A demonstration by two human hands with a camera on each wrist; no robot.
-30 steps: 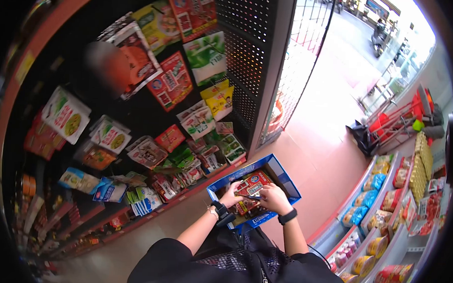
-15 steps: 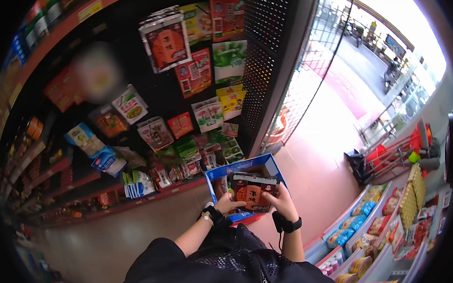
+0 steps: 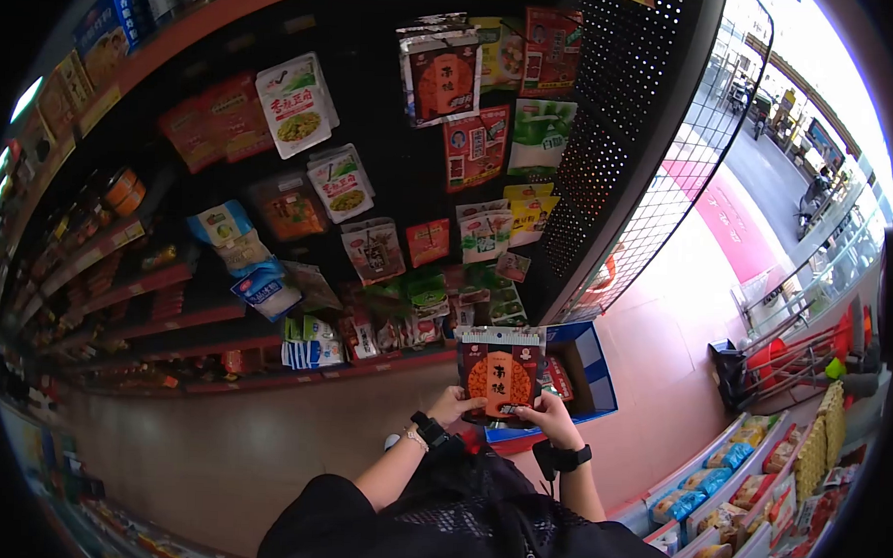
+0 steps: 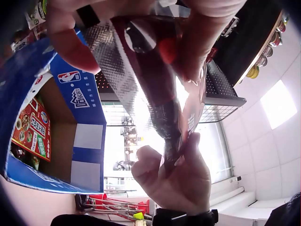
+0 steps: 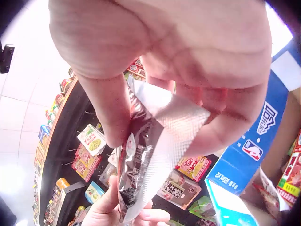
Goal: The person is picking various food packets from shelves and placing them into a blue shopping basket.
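Observation:
In the head view both hands hold up a dark red, glossy food packet with a silvery back and a tan centre label. My left hand pinches its lower left corner, thumb on the front. At the lower right corner my right hand grips it the same way. The packet overlaps a blue cardboard box, open at the top, with a red packet lying inside. Seen from the right wrist, the packet's silvery back faces the right palm.
Ahead stands a black pegboard rack with hanging food packets, among them similar dark red ones. More bagged goods crowd its bottom shelf. To the right are a tiered shelf of packaged food, folded red metal gear and a doorway with a wire grille.
The hands, at first down inside the box, have brought up the dark red packet and now hold it upright, front towards me. The head view has turned left, showing more of the rack.

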